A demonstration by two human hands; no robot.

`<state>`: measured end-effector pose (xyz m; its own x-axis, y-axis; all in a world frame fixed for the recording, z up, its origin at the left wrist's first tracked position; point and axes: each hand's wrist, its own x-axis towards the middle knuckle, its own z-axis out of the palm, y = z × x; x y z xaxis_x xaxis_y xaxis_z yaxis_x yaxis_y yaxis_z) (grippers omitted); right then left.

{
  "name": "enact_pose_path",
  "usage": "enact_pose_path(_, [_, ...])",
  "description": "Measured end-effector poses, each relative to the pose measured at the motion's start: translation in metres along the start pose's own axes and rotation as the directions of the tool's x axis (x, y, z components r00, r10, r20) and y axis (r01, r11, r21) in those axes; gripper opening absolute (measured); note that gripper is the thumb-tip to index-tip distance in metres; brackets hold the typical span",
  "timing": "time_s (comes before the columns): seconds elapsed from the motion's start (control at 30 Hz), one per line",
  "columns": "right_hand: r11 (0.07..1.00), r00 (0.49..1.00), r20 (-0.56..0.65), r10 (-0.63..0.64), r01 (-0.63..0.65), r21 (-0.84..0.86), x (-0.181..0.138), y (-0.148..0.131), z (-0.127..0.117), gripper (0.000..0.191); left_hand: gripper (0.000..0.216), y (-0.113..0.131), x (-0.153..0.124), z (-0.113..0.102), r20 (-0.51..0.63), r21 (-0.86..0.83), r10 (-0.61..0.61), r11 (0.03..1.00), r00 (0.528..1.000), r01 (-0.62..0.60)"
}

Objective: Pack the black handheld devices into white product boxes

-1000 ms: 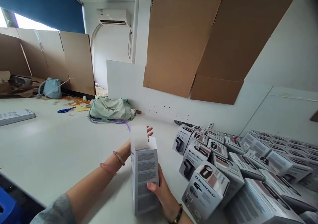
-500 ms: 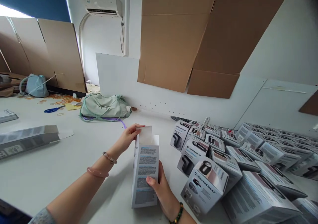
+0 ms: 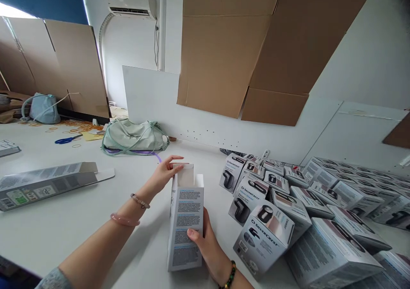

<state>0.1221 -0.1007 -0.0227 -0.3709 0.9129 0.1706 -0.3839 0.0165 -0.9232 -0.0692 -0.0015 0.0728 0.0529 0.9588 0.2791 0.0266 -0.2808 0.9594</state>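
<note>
Over the last second the left hand (image 3: 163,174) had come round from behind the box (image 3: 185,212) to its open top, and the view had swung so that a flat box (image 3: 48,183) now lay at the left edge of the frame. The white table (image 3: 73,220) filled the lower left and centre. Brown cardboard (image 3: 224,45) leaned against the wall across the upper middle and upper right. A pile (image 3: 307,208) of printed boxes, tumbled at all angles, took up the lower right, its nearest one just beside the right hand (image 3: 206,244). The box stood upright on the table at lower centre, just left of the pile, with its flap (image 3: 186,176) raised. A green bag (image 3: 133,137) lay behind it at centre left and a blue bag (image 3: 43,109) sat at the far left against more cardboard. The hands were apart, one at each end of the box: the left hand's thumb and fingers were closed on the flap's top edge, while the right hand clasped the lower right side with its thumb pressed on the printed front. Blue scissors (image 3: 65,140) lay on the table between the two bags. A pink bracelet (image 3: 124,220) circled the left forearm.
</note>
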Motion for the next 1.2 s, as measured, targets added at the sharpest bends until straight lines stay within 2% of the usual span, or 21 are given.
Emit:
enact_pose_path(0.07, [1.0,1.0,0.003,-0.013,0.013,-0.013,0.0,-0.002,0.0,0.063,0.052,0.001,-0.001,0.001,-0.006,0.02,0.008,1.0,1.0,-0.008])
enact_pose_path(0.23, [0.997,0.997,0.071,0.041,-0.036,-0.067,-0.006,-0.015,0.004,0.07,0.032,0.009,-0.002,-0.004,-0.058,0.069,0.025,0.997,0.998,-0.021])
enact_pose_path(0.33, [0.987,0.991,0.093,0.098,-0.084,-0.137,-0.009,-0.023,0.002,0.075,0.029,0.014,-0.001,-0.01,-0.043,0.102,0.002,0.995,0.999,0.002])
enact_pose_path(0.57, [0.969,0.989,0.092,0.119,-0.095,-0.227,-0.01,-0.033,-0.005,0.073,0.036,0.015,-0.002,-0.013,-0.015,0.113,-0.012,0.994,1.0,0.014])
enact_pose_path(0.67, [0.971,0.994,0.056,0.096,-0.081,-0.226,-0.009,-0.037,-0.002,0.077,0.052,0.017,-0.006,-0.008,-0.012,0.048,0.007,0.999,1.0,-0.007])
enact_pose_path(0.73, [0.974,0.998,-0.002,0.061,-0.06,-0.221,-0.008,-0.036,0.0,0.081,0.063,0.015,-0.008,-0.005,0.06,-0.079,-0.014,0.997,0.998,0.019])
enact_pose_path(0.8, [0.977,0.998,-0.07,-0.004,-0.01,-0.211,-0.005,-0.031,0.001,0.088,0.072,0.01,-0.009,-0.001,0.207,-0.203,-0.028,0.977,0.978,0.071])
enact_pose_path(0.87, [0.978,0.986,-0.144,-0.087,0.057,-0.2,-0.001,-0.023,0.0,0.094,0.087,0.003,-0.011,0.004,0.359,-0.238,0.004,0.967,0.933,0.087])
enact_pose_path(0.93, [0.975,0.966,-0.211,-0.149,0.108,-0.196,0.002,-0.015,-0.002,0.095,0.099,-0.003,-0.014,0.011,0.46,-0.221,0.061,0.974,0.886,0.047])
enact_pose_path(1.03, [0.964,0.946,-0.252,-0.205,0.15,-0.22,0.003,-0.016,-0.005,0.093,0.092,-0.005,-0.02,0.024,0.522,-0.18,0.118,0.983,0.845,-0.026])
enact_pose_path(1.1, [0.946,0.941,-0.22,-0.258,0.199,-0.256,0.001,-0.024,-0.006,0.091,0.082,-0.005,-0.024,0.03,0.534,-0.142,0.135,0.987,0.834,-0.069])
enact_pose_path(1.2, [0.906,0.925,-0.165,-0.341,0.277,-0.32,-0.003,-0.039,-0.008,0.082,0.078,-0.006,-0.027,0.034,0.548,-0.081,0.143,0.99,0.824,-0.118])
